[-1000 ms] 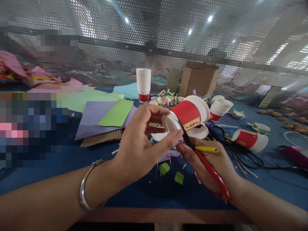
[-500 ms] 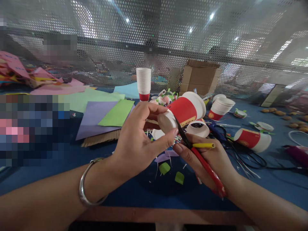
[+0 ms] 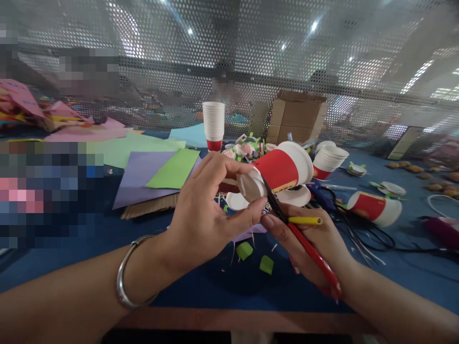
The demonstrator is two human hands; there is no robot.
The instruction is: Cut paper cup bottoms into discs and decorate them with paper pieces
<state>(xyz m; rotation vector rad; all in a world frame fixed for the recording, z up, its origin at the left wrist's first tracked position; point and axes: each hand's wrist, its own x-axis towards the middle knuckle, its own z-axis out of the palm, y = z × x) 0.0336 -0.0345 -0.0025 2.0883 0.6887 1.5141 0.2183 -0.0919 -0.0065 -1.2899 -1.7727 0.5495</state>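
My left hand (image 3: 202,212) is closed, thumb and fingers gripping the base end of a red and white paper cup (image 3: 279,166) that lies tilted in the air, mouth toward the upper right. In my right hand (image 3: 332,241) are scissors (image 3: 312,253) with red handles and dark blades. The blades meet the cup wall close to its base (image 3: 253,186), where the red part and the base look partly separated. A thin yellow stick (image 3: 304,220) also sticks out from the right hand. Below, green paper bits (image 3: 245,251) and purple scraps lie on the blue table.
A tall cup stack (image 3: 214,124) stands behind the hands. Purple and green sheets (image 3: 174,168) lie left. To the right are stacked cups (image 3: 329,160), a tipped cup (image 3: 375,209) and black cables (image 3: 380,241). A cardboard box (image 3: 298,117) leans against the perforated metal screen.
The cup's mouth end has shifted slightly right and down, and the gap between its red wall and base looks wider. Both hands keep their grip, the scissors shifting slightly right.
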